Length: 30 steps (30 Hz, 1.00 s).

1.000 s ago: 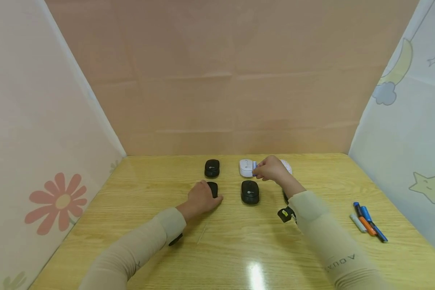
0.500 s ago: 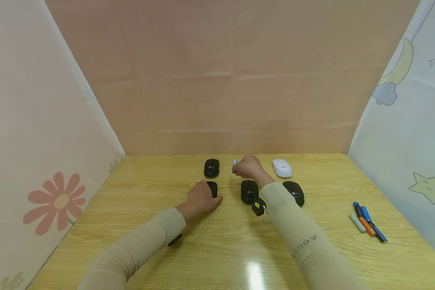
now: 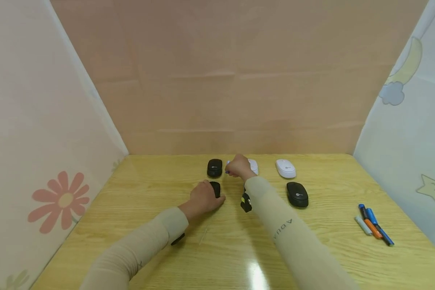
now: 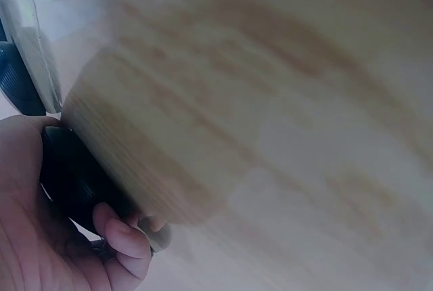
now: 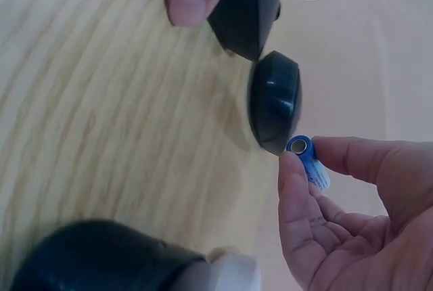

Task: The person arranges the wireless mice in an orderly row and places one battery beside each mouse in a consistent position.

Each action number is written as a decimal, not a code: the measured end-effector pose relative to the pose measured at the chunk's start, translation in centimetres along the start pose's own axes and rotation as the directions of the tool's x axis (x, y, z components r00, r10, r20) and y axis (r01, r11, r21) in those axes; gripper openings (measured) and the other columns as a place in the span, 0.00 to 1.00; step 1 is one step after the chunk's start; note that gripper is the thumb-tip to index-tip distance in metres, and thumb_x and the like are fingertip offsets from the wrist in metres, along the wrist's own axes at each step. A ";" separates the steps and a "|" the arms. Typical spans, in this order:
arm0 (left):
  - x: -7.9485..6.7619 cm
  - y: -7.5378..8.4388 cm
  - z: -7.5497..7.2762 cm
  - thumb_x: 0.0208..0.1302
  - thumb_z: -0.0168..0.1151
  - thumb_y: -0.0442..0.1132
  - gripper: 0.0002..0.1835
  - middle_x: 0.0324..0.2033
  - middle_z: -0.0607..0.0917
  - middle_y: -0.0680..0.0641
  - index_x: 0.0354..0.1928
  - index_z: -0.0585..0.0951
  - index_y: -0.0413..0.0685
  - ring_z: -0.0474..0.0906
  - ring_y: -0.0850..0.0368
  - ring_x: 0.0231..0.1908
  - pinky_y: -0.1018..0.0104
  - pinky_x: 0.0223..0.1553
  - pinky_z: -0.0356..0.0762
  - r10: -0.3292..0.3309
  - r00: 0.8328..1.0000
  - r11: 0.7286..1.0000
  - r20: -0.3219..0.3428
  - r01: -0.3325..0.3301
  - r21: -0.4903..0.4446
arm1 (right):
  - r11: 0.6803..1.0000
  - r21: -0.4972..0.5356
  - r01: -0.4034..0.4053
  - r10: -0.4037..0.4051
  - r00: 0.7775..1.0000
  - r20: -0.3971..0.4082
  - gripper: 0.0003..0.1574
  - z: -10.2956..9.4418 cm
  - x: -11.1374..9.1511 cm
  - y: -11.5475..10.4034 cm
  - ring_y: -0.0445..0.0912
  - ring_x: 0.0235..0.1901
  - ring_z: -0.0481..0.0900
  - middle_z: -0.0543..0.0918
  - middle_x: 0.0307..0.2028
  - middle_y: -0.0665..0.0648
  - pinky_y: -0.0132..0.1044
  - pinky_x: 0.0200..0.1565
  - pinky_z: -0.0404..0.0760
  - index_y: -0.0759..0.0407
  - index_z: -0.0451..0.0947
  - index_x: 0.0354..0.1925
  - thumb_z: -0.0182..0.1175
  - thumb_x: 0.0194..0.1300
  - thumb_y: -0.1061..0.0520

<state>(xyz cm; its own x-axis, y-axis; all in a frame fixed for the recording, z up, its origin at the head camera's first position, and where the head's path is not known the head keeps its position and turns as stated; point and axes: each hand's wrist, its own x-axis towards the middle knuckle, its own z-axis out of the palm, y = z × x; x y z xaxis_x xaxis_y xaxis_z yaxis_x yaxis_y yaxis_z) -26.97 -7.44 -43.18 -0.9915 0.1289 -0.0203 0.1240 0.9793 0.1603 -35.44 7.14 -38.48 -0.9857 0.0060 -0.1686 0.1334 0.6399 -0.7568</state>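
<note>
My left hand (image 3: pixel 203 198) grips a black computer mouse (image 3: pixel 215 188), its fingers curled round the sides; the left wrist view shows the dark body of this mouse (image 4: pixel 81 176) against the palm. Farther back, my right hand (image 3: pixel 239 166) pinches a small blue battery (image 5: pixel 313 169) between thumb and fingertips, its round metal end facing the wrist camera. The battery is right beside the end of another black mouse (image 5: pixel 276 98), which sits at the back left in the head view. Close to the right of this hand lies a white mouse (image 3: pixel 253 166), partly covered.
A second white mouse (image 3: pixel 285 168) and a black mouse (image 3: pixel 297 194) lie to the right. The right forearm mostly hides another black mouse. Several markers (image 3: pixel 373 223) lie together near the table's right side. A tan wall (image 3: pixel 217 100) stands behind the table (image 3: pixel 148 173).
My right hand has moved left with the battery, from beside the left white mouse to next to the back-left black mouse. The left hand keeps its grip in place.
</note>
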 end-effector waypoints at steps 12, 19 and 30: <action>0.3 0.1 0.4 0.59 0.55 0.70 0.43 0.32 0.75 0.40 0.47 0.70 0.29 0.76 0.50 0.30 0.61 0.26 0.77 0.012 1.000 0.999 0.024 -0.013 0.049 | 0.997 -0.061 -0.041 0.043 0.999 0.019 0.05 1.6 0.9 0.6 0.46 0.17 0.80 0.83 0.20 0.59 0.33 0.19 0.75 0.66 0.81 0.26 0.61 0.56 0.65; 0.5 0.4 0.4 0.59 0.56 0.70 0.43 0.32 0.75 0.40 0.48 0.71 0.29 0.76 0.51 0.30 0.62 0.25 0.77 0.010 1.000 0.999 0.021 -0.011 0.042 | 0.996 -0.079 -0.030 0.029 1.000 -0.012 0.05 1.8 0.9 0.6 0.51 0.22 0.84 0.84 0.21 0.61 0.32 0.17 0.74 0.67 0.82 0.25 0.60 0.53 0.66; 0.4 0.5 0.5 0.59 0.55 0.70 0.44 0.31 0.75 0.39 0.48 0.71 0.28 0.77 0.52 0.27 0.63 0.21 0.75 0.008 1.000 0.997 0.019 -0.009 0.071 | 0.997 -0.075 -0.029 0.025 0.999 -0.044 0.08 2.0 0.9 1.0 0.49 0.20 0.82 0.84 0.22 0.60 0.33 0.19 0.75 0.65 0.82 0.29 0.62 0.59 0.60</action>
<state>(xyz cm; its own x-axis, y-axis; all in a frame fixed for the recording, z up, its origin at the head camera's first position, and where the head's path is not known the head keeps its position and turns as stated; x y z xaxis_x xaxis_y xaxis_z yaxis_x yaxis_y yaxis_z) -27.31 -6.83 -43.63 -0.9895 0.1397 -0.0379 0.1358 0.9866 0.0901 -35.99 6.23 -40.62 -0.9856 0.0563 -0.1597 0.1535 0.6954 -0.7020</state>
